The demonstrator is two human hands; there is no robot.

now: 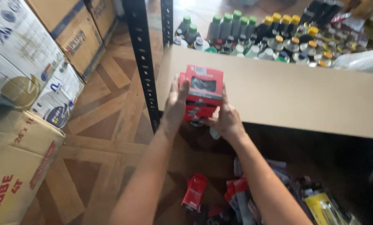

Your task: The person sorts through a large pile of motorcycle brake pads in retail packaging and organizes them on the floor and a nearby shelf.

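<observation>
Both my hands hold a small stack of red boxes (203, 89) with dark windows, at the near edge of a bare cardboard shelf (286, 96). My left hand (176, 102) presses against the stack's left side. My right hand (226, 118) grips it from the right and below. The lowest box is partly hidden by my fingers.
A black perforated metal upright (142, 62) stands just left of the stack. Several bottles with green and yellow caps (257, 33) crowd the shelf's far side. Below lie red packets (195, 191) and a yellow package (322, 206). Cardboard cartons (24, 71) are stacked at left on a wooden floor.
</observation>
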